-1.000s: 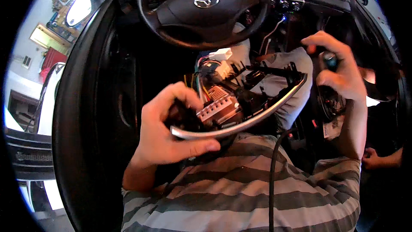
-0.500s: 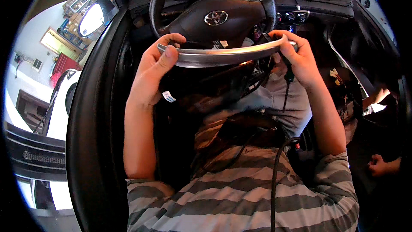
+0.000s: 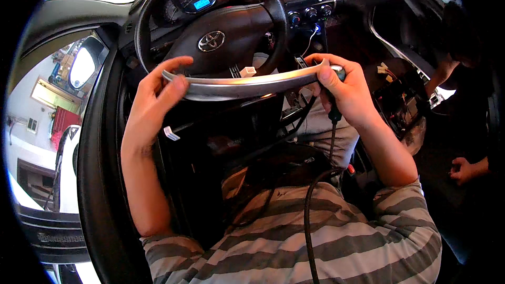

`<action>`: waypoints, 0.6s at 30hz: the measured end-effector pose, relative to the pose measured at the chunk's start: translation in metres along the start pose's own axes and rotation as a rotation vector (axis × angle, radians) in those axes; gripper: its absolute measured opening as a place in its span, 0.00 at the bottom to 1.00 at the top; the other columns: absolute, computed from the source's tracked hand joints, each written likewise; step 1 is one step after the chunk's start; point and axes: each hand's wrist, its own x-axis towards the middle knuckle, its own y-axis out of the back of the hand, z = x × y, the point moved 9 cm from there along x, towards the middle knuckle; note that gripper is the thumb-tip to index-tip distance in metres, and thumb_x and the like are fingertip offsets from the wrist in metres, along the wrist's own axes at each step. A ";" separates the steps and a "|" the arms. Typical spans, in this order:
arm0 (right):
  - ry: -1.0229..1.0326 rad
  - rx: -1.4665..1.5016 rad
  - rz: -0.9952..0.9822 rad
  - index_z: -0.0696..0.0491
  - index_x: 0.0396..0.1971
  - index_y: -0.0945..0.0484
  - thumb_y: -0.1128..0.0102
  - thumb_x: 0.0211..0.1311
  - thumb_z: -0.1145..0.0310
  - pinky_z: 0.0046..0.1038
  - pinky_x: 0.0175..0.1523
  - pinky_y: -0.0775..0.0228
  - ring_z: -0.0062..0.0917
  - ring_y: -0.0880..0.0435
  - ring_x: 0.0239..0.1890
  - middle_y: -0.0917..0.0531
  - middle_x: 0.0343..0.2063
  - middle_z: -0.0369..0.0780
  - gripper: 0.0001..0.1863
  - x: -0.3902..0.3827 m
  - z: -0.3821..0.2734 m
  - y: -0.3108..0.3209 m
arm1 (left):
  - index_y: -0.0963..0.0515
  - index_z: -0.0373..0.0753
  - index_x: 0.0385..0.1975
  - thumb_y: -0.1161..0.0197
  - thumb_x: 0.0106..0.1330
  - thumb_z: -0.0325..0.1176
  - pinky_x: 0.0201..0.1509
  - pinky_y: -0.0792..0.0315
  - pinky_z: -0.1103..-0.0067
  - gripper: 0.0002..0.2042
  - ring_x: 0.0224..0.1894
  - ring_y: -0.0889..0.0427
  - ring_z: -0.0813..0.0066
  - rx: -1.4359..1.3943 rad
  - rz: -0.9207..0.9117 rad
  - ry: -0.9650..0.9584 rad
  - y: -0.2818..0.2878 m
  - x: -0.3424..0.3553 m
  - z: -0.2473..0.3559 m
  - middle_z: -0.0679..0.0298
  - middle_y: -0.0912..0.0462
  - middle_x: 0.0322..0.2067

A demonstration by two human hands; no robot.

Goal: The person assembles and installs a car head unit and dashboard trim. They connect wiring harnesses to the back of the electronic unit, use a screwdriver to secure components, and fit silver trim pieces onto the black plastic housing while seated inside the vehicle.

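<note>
In the head view, a curved dark panel with a silver trim strip (image 3: 242,87) hangs between my hands, in front of and below the steering wheel (image 3: 279,26). My left hand (image 3: 155,94) grips its left end, thumb at the front. My right hand (image 3: 344,94) grips the right end, along with a dark corded tool (image 3: 335,110) whose cord runs down across my lap. A white connector (image 3: 247,72) shows just above the strip. A small white tag (image 3: 171,133) dangles below my left hand. What lies behind the panel is mostly hidden.
The dashboard controls (image 3: 310,13) and a thin white cable (image 3: 310,42) are ahead. The car door (image 3: 92,189) borders my left. At my right, dark parts with loose connectors (image 3: 400,110) lie beside a co-worker (image 3: 468,168).
The panel was lower and turned inside up, my right hand apart from it; both hands then lifted and tilted it. Since then it has shifted slightly down and left in view.
</note>
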 end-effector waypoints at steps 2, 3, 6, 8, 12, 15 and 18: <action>0.013 0.027 0.012 0.58 0.45 0.22 0.39 0.63 0.57 0.16 0.16 0.40 0.13 0.31 0.12 0.22 0.18 0.34 0.19 -0.002 0.005 0.004 | 0.25 0.33 0.48 0.35 0.59 0.50 0.47 0.35 0.82 0.26 0.38 0.28 0.80 0.196 -0.070 -0.100 -0.006 -0.007 0.010 0.67 0.23 0.34; 0.027 0.048 0.019 0.58 0.45 0.22 0.39 0.62 0.57 0.16 0.16 0.41 0.13 0.31 0.12 0.22 0.18 0.34 0.20 -0.004 0.007 0.006 | 0.25 0.33 0.48 0.35 0.59 0.50 0.47 0.35 0.82 0.26 0.38 0.28 0.80 0.198 -0.081 -0.096 -0.010 -0.010 0.011 0.67 0.23 0.34; 0.032 0.040 0.046 0.57 0.44 0.22 0.37 0.61 0.57 0.15 0.17 0.40 0.12 0.30 0.13 0.23 0.17 0.33 0.20 -0.009 0.001 0.006 | 0.25 0.31 0.47 0.33 0.58 0.45 0.54 0.36 0.81 0.25 0.41 0.25 0.78 0.083 -0.005 -0.049 -0.015 -0.021 0.018 0.65 0.21 0.38; 0.061 -0.004 0.068 0.56 0.42 0.21 0.35 0.59 0.56 0.14 0.17 0.39 0.11 0.29 0.14 0.23 0.17 0.33 0.20 -0.014 -0.017 0.007 | 0.25 0.31 0.46 0.33 0.58 0.44 0.54 0.36 0.81 0.24 0.41 0.25 0.78 0.004 0.061 0.000 -0.012 -0.027 0.015 0.64 0.20 0.38; 0.135 -0.087 0.066 0.56 0.40 0.20 0.35 0.59 0.55 0.12 0.16 0.41 0.10 0.31 0.11 0.23 0.16 0.32 0.19 -0.019 -0.072 0.020 | 0.24 0.31 0.44 0.33 0.58 0.41 0.53 0.36 0.82 0.21 0.41 0.25 0.78 -0.198 0.136 0.026 -0.013 -0.021 0.014 0.64 0.20 0.37; 0.215 -0.342 0.114 0.56 0.40 0.20 0.37 0.60 0.51 0.12 0.15 0.42 0.09 0.32 0.11 0.23 0.16 0.32 0.21 -0.023 -0.116 0.042 | 0.23 0.32 0.44 0.33 0.59 0.41 0.52 0.36 0.81 0.20 0.42 0.26 0.78 -0.160 0.101 -0.032 -0.027 -0.003 0.034 0.65 0.21 0.37; 0.271 -0.467 0.202 0.56 0.42 0.20 0.38 0.60 0.50 0.12 0.15 0.43 0.09 0.32 0.12 0.25 0.17 0.32 0.23 -0.029 -0.144 0.071 | 0.22 0.34 0.43 0.35 0.61 0.43 0.51 0.35 0.81 0.18 0.41 0.27 0.79 -0.123 -0.111 -0.116 -0.065 0.037 0.036 0.65 0.21 0.36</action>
